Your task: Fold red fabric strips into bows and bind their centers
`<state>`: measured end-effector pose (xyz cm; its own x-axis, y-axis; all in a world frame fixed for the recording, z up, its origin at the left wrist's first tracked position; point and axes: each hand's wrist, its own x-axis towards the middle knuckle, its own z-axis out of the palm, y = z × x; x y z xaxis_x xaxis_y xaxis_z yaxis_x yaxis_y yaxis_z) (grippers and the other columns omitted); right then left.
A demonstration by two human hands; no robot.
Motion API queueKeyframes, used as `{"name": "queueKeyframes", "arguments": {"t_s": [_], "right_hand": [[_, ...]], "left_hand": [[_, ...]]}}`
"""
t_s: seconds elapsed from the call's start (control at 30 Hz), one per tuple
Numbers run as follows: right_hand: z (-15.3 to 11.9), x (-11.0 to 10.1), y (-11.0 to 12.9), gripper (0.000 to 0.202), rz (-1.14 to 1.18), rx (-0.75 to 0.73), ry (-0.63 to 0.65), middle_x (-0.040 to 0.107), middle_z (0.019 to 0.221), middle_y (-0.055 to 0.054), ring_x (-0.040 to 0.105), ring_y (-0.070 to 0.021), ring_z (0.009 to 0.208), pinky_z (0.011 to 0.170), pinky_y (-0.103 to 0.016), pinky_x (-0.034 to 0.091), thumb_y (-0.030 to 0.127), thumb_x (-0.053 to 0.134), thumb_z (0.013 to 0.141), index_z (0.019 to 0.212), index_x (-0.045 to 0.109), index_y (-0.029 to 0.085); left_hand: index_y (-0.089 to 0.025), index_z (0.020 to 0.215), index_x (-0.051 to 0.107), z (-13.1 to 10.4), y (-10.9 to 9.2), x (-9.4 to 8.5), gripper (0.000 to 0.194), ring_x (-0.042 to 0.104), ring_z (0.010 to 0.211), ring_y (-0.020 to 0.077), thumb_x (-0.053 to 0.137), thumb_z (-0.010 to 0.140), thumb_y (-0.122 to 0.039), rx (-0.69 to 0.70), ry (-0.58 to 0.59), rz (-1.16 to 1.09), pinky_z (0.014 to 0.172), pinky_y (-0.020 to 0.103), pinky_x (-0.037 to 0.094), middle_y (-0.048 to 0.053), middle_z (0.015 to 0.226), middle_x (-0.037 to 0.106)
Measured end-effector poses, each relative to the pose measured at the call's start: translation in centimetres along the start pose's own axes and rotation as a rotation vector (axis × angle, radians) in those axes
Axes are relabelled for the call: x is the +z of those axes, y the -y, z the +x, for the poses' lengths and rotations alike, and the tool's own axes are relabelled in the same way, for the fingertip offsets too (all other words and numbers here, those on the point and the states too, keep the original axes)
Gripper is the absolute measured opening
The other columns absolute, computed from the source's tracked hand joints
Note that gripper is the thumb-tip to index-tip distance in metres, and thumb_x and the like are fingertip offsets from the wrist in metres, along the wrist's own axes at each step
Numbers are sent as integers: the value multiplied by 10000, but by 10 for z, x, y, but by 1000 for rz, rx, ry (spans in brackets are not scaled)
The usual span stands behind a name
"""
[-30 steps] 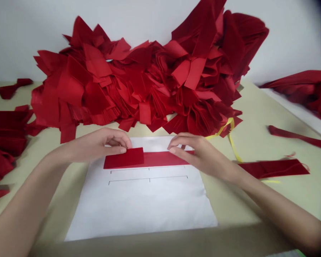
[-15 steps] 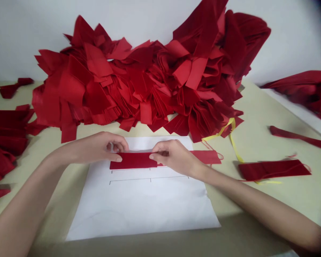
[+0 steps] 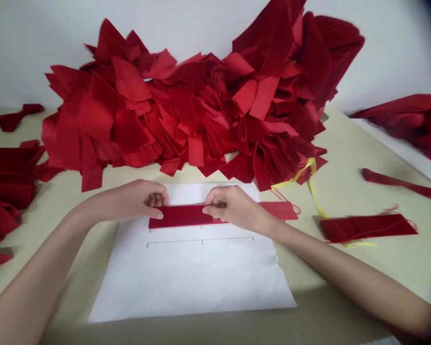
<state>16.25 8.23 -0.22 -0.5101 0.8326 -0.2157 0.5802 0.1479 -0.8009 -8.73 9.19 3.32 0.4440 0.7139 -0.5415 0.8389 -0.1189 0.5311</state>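
Observation:
A red velvet strip (image 3: 183, 216) lies across a white sheet of paper (image 3: 190, 282), just above two ruled lines with short tick marks. My left hand (image 3: 145, 200) pinches the strip's left end between thumb and curled fingers. With thumb and forefinger, my right hand (image 3: 233, 207) grips the strip near its middle and hides part of it. Beyond that hand a lighter red piece (image 3: 282, 210), with thin red thread at its end, sticks out to the right past the paper's edge; how it joins the strip is hidden.
A large heap of red fabric pieces (image 3: 187, 110) stands behind the paper against the wall. More red cloth (image 3: 9, 172) lies at the left. To the right are a folded red piece with thread (image 3: 369, 227), a yellow ribbon (image 3: 316, 191) and a narrow red strip (image 3: 402, 182).
The dark velvet now reaches further right under my right hand, and its left end has shifted slightly right. My left hand's fingers have curled in a little.

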Motion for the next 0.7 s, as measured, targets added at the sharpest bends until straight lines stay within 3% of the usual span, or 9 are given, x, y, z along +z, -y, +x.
{"name": "queueKeyframes", "arguments": {"t_s": [0.7], "right_hand": [[1, -1, -1, 58, -10, -10, 24, 569, 561, 55, 461, -56, 477, 523, -218, 355, 208, 596, 749, 772, 552, 178]], "left_hand": [[-224, 815, 567, 3, 6, 4, 135, 558, 710, 162, 600, 706, -299, 16, -70, -36, 612, 259, 427, -4, 796, 598]]}}
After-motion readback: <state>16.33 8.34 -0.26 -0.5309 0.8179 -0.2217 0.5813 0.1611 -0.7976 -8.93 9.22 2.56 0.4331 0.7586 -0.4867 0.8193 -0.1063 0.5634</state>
